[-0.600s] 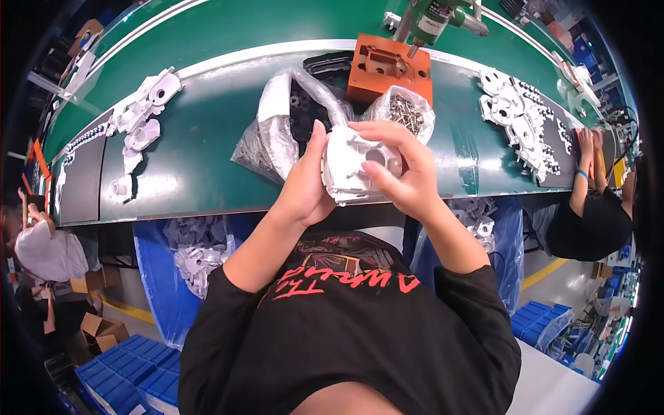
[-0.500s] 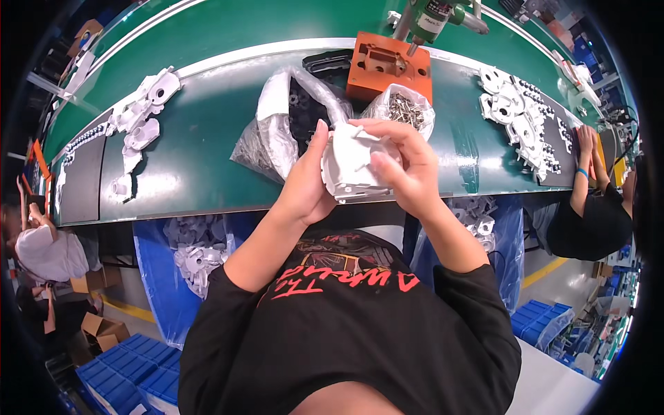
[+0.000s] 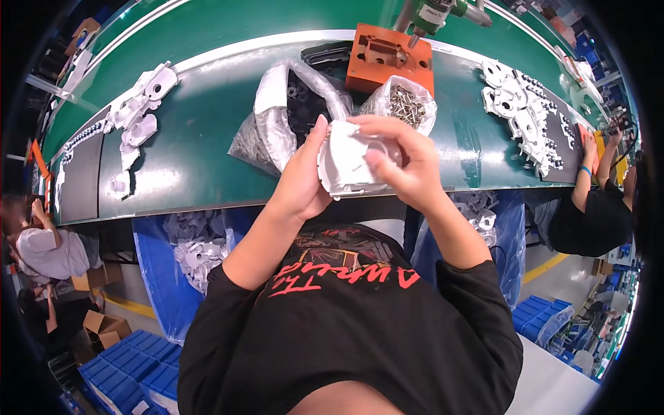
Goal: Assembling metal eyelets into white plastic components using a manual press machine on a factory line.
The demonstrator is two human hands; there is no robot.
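Note:
Between my two hands, above the near edge of the green bench, is a white molded plastic housing [image 3: 348,166]. My left hand [image 3: 302,178] grips its left side, thumb pointing up along the edge. At the right side, my right hand [image 3: 413,162] has its fingers over the top and its thumb on the front face. Just beyond the housing, a clear plastic bag [image 3: 277,131] lies open with small black parts [image 3: 302,104] inside. Behind my right fingers stands a bag of metal screws or pins [image 3: 407,105].
An orange fixture block [image 3: 387,59] sits beneath a green press tool [image 3: 432,17]. White housings line the bench at left [image 3: 142,128] and right [image 3: 515,114]. Blue lined bins with white parts [image 3: 197,256] stand below the edge. A co-worker's arm [image 3: 586,155] is at far right.
Both hands still hold the housing, which has barely shifted. The press tool and fixture sit slightly higher in view. At far right, the co-worker's hands have moved apart.

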